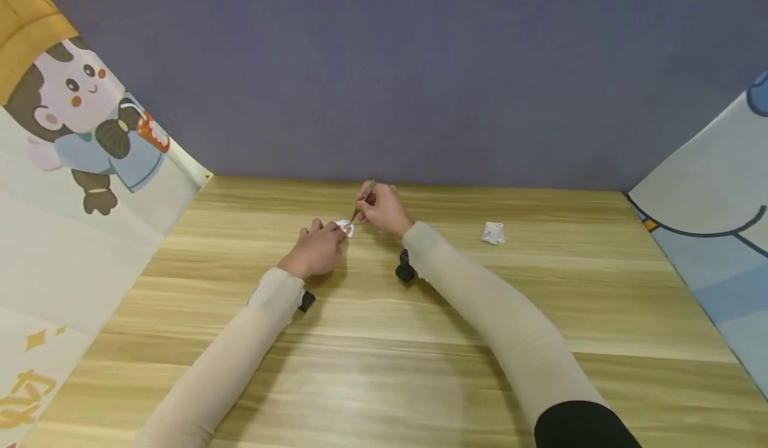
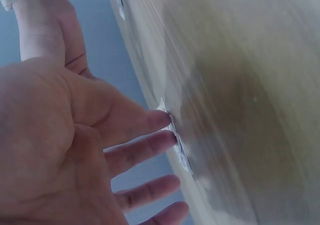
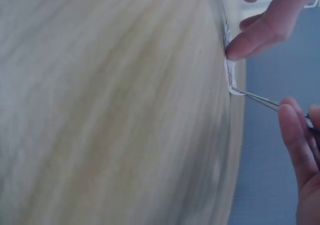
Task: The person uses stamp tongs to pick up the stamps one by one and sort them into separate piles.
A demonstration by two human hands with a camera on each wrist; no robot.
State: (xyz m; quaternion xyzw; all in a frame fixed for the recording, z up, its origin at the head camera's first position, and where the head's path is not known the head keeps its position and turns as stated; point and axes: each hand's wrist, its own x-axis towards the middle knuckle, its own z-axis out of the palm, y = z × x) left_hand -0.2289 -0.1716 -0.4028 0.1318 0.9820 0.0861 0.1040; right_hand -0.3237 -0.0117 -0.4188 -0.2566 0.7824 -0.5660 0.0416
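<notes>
Near the table's far edge lies a small white sheet with an orange print [image 1: 349,231], partly hidden by fingers. My left hand [image 1: 315,248] rests its fingertips on it from the left. In the left wrist view the thumb and forefinger touch the sheet [image 2: 183,159], with the fingers mostly straight. My right hand [image 1: 387,211] pinches metal tweezers [image 1: 364,198] between thumb and fingers, tips slanting down. Seen from the right wrist, the tweezers' tips meet the end of the sheet [image 3: 230,70], which looks slightly lifted there; whether they grip it I cannot tell.
To the right on the wooden table [image 1: 372,361] lie small white printed pieces [image 1: 493,233], overlapping. Black wrist-worn devices show under the left wrist [image 1: 307,301] and beside the right sleeve [image 1: 405,268]. A grey-blue panel [image 1: 384,75] borders the far edge.
</notes>
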